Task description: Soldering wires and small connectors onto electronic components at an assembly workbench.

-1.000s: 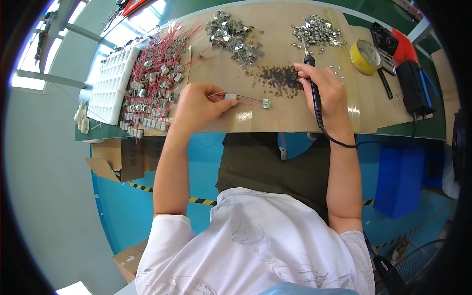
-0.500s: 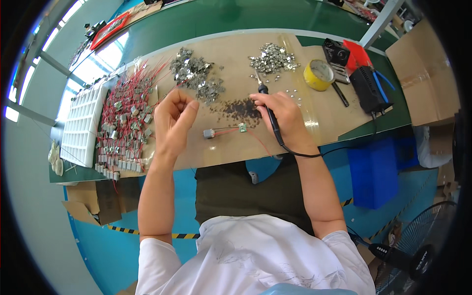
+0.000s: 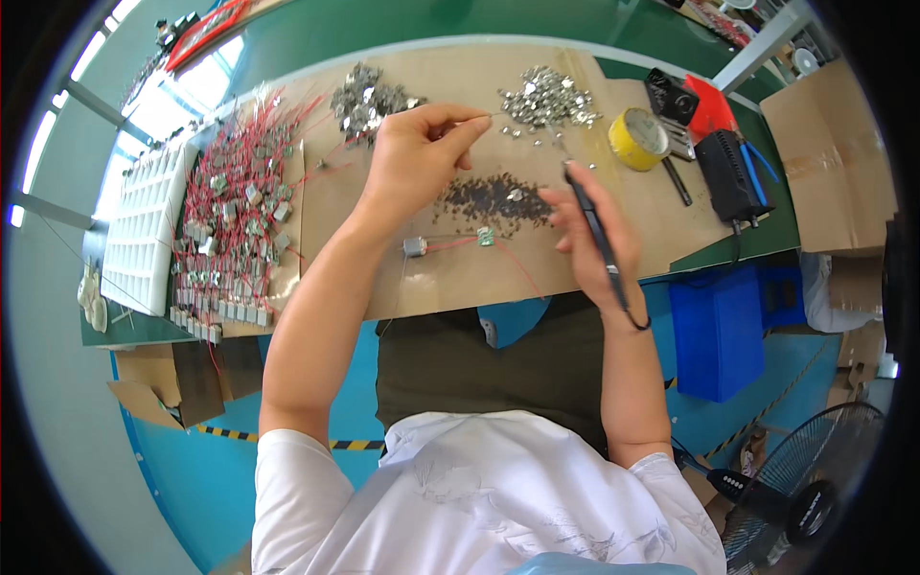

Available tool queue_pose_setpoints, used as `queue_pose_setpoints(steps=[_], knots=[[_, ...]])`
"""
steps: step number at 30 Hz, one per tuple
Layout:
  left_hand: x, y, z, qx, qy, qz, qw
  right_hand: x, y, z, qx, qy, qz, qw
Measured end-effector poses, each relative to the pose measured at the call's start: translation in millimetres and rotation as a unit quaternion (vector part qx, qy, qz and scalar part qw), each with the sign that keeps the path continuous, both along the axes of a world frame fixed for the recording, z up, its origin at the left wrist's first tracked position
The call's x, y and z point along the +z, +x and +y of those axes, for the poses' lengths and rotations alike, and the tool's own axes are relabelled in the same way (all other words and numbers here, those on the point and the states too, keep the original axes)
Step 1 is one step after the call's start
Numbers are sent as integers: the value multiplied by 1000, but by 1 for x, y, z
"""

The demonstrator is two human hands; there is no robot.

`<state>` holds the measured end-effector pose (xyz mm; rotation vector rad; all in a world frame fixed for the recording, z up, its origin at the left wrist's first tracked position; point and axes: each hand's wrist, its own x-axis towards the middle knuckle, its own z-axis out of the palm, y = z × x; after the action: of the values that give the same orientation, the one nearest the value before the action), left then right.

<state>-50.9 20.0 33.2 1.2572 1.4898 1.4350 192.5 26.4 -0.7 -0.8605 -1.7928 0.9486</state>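
My right hand (image 3: 606,254) holds a black soldering iron (image 3: 596,225) like a pen, its tip pointing away from me; the fingers are slightly blurred. My left hand (image 3: 422,158) is raised over the middle of the table, thumb and forefinger pinched on what looks like a thin wire, mostly hidden. Between the hands, nearer me, a small motor (image 3: 415,247) lies joined by red wire to a little green circuit board (image 3: 486,236). Just beyond the board spreads a patch of tiny dark brown parts (image 3: 494,199). Small shiny metal pieces (image 3: 548,96) are heaped farther back.
Many wired motors (image 3: 230,230) cover the left side beside a white compartment tray (image 3: 144,235). Grey metal parts (image 3: 369,101) are piled behind my left hand. A yellow tape roll (image 3: 639,140) and a black soldering station (image 3: 731,172) stand at the right. A fan (image 3: 815,489) stands lower right.
My left hand has moved right and away from me, toward the shiny pieces. My right hand has shifted right with the soldering iron, away from the circuit board. The head view has shifted slightly.
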Motion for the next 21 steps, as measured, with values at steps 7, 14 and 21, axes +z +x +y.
queue_pose_setpoints(steps=[7, 14, 21], knots=[[-15, 8, -7, 3, 19, 187, 982, -22, 28, -7, 10, -18, 147, 989], [-20, 7, -11, -43, 43, 296, 953, -22, 23, -8, 1, -11, 124, 992], [-20, 8, -12, -78, 2, 308, 948, -20, 22, -7, -5, -33, 107, 994]])
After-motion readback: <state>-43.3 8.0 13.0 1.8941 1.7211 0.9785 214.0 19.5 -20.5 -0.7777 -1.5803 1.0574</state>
